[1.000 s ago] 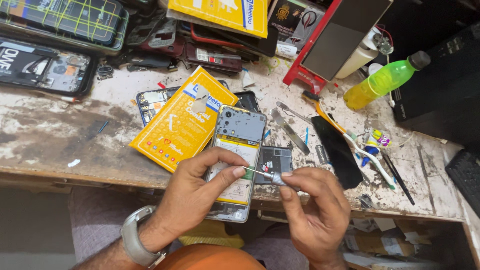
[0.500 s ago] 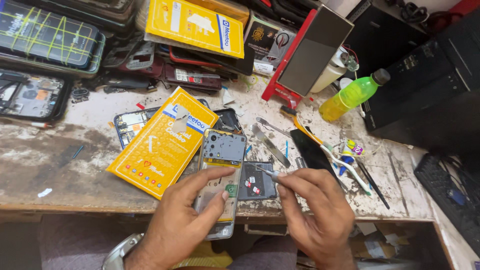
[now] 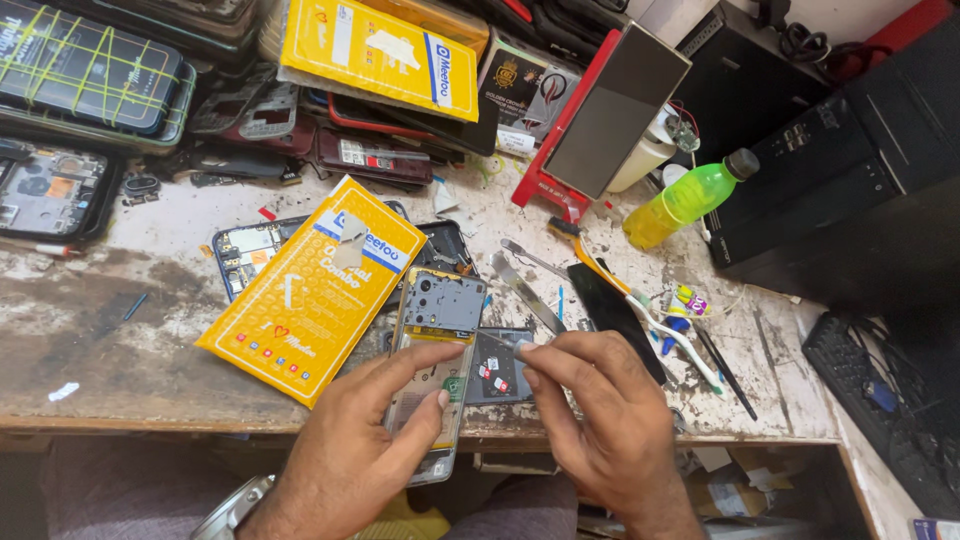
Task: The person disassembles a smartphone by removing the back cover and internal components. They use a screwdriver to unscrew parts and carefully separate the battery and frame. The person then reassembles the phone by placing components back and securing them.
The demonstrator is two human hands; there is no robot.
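- left hand [image 3: 350, 455] steadies the opened phone [image 3: 432, 370] from below, thumb and forefinger spread along its frame, fingers partly curled; the phone lies back-up at the front edge of the workbench [image 3: 120, 340], its lower end hanging past the edge.
- right hand [image 3: 600, 420] is pinched closed, thumb and forefinger tips together on a thin metal tool [image 3: 497, 338] whose tip points at the phone's middle.
- change over the last second: the phone sits in the same spot under the left hand, but the right hand has come in closer and the tool tip has moved from the small dark part [image 3: 497, 365] toward the phone's frame. the view has also shifted left and down.
- reading: the work looks to be at the fine picking stage inside the open back, nothing lifted free yet.
- surface: worn, stained wood, scratched and patchy white. a yellow flat packet [image 3: 300, 300] lies just left of the phone, overlapping another bare phone chassis [image 3: 245, 255].
- metal pry strips [image 3: 525, 290] and a black slab [image 3: 615, 315] lie just right; a green bottle [image 3: 690, 195] stands farther back.
- room: stacked phone shells and boxes along the back, dark cases to the right, keyboard [image 3: 890, 400] at lower right.
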